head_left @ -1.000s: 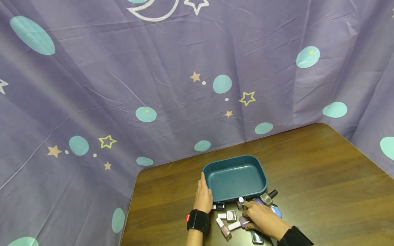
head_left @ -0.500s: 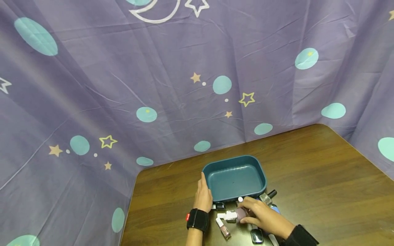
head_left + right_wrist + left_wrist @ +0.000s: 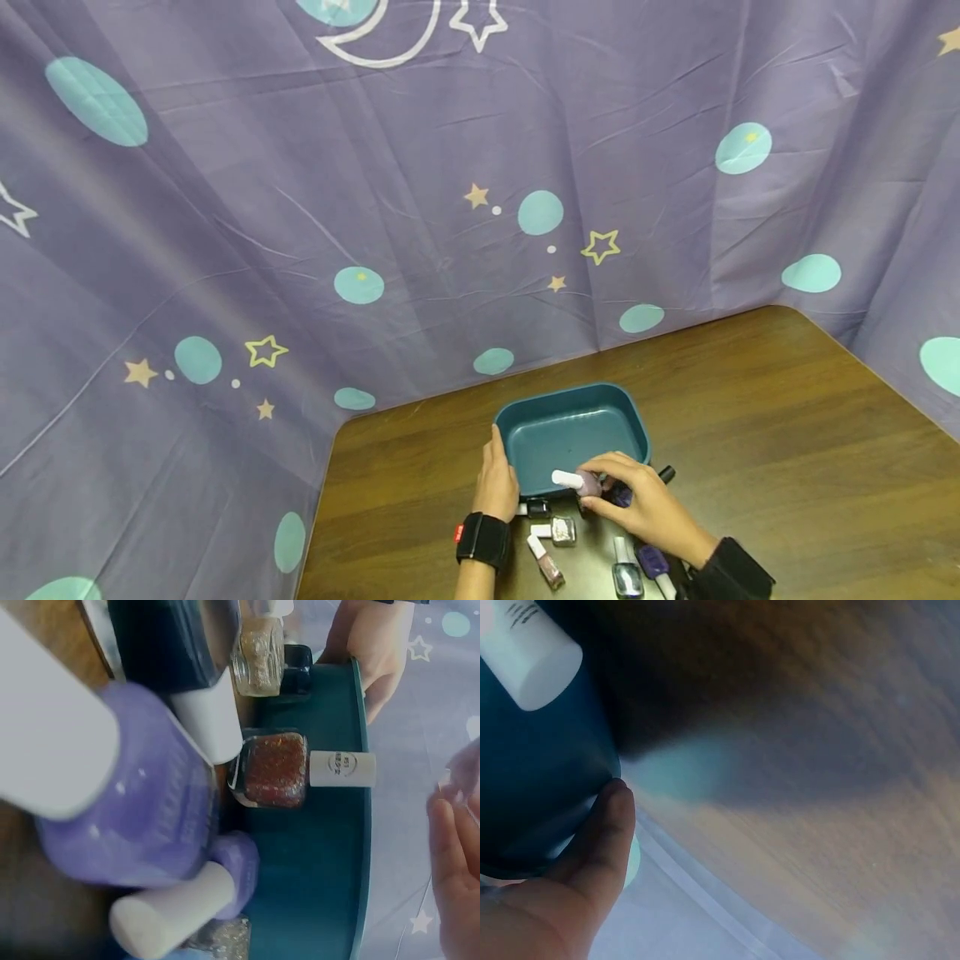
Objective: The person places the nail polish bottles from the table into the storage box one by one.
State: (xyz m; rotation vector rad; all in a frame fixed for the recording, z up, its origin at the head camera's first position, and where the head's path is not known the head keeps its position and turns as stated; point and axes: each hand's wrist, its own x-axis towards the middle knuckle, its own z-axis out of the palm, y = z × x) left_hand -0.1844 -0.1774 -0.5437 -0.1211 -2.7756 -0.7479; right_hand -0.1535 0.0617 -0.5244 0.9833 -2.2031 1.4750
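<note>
Head view: pinching a mauve nail polish bottle (image 3: 590, 484) in the right hand (image 3: 647, 504) by the near rim of the teal tray (image 3: 546, 450); resting the left hand (image 3: 497, 485), fingers straight, against its side. Left wrist view: could nudge the tray by overpressing. Right wrist view: could topple the red glitter polish bottle (image 3: 274, 772) by swinging low.

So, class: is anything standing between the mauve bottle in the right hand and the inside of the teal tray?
At most the near wall of the teal tray: in the head view, the mauve bottle, held by the right hand, overlaps that edge. Nothing else visible stands between bottle and tray.
</note>
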